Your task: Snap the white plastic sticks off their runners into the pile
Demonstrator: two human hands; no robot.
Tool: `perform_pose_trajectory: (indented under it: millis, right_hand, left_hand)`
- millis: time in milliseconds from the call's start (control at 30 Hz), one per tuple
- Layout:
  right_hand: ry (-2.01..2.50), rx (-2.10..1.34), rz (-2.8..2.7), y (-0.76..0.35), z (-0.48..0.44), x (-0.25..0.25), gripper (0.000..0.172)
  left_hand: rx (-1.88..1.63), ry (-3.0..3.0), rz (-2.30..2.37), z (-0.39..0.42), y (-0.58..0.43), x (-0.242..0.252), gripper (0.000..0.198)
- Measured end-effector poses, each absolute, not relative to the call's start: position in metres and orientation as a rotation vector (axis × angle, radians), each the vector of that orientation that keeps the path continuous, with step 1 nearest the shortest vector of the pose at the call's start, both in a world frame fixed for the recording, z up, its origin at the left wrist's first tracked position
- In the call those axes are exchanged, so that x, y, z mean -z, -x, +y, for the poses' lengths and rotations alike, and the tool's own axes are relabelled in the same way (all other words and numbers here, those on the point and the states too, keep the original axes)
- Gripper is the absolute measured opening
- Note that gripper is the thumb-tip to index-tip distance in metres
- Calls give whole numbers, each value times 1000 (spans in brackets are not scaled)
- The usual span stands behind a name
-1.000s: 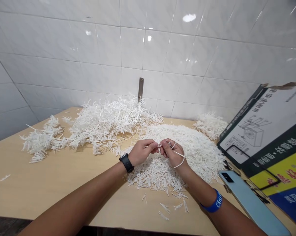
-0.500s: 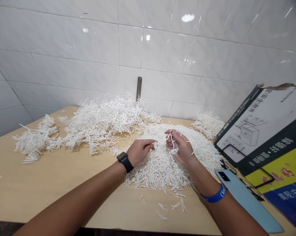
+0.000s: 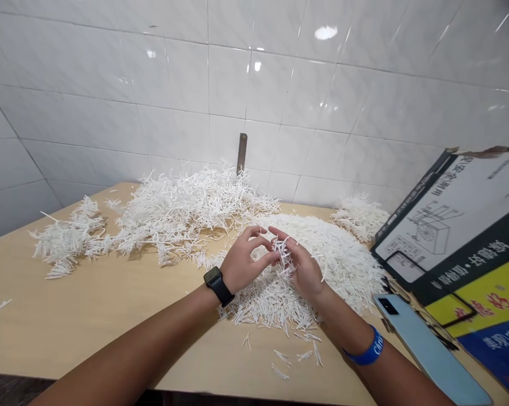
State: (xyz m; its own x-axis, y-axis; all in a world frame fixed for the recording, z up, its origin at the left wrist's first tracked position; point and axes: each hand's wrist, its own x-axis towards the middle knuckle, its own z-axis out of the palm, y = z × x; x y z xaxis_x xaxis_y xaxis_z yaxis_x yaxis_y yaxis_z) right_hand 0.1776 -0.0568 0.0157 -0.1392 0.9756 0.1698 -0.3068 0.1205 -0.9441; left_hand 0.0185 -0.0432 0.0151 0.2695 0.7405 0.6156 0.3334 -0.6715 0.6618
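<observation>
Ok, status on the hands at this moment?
Right hand gripping small tuft of white strips; left hand open beside it. Both over white strip heap. Phone off to right.

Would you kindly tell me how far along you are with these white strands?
Done looks like the dense round mound of strands. In hand: a small tuft, held by the right hand beside the left hand. Still left: the loose tangled heaps further along the table.
</observation>
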Motion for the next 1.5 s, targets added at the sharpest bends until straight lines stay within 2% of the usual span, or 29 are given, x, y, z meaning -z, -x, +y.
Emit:
perform_pose_trajectory:
  millis: [100,300,433,500,667,900,1100,1333,1500]
  right_hand:
    - [850,-1292,-1227,-177,-55,-13,41]
    - [862,-1353,-1131,-184,-51,-12,27]
    - [700,-1531,-1186,-190,-53,-19,35]
    - [660,-1587,-1222,-194,-54,-21,33]
    - [645,-1630,-1280,-201,-50,-21,34]
    - [654,-1679,-1371,-202,-50,-20,40]
    - [842,-1539,-1312,-195,-48,-17,34]
    - [909,-1375,-1563,-192,-50,-18,28]
    - [965,-1259,-1541,-190,-50,-15,36]
  left_hand:
    - [-1436,-2119,965,-41,-18,-14,15]
    - [-1474,-2014,929,-37,-14,-16,15]
    - [-1407,-1940,893,-35,-11,-18,16]
    - [-1345,-1901,874,-34,-10,-17,17]
    - [-1212,-1894,922,-32,-11,-11,22]
    - [-1208,-1833,941,-29,-9,-11,22]
    - [-1163,-1814,871,-28,-12,-10,22]
    - [-1204,-1860,876,-31,-12,-8,20]
    - [-1258,-1656,777,-32,-13,-15,22]
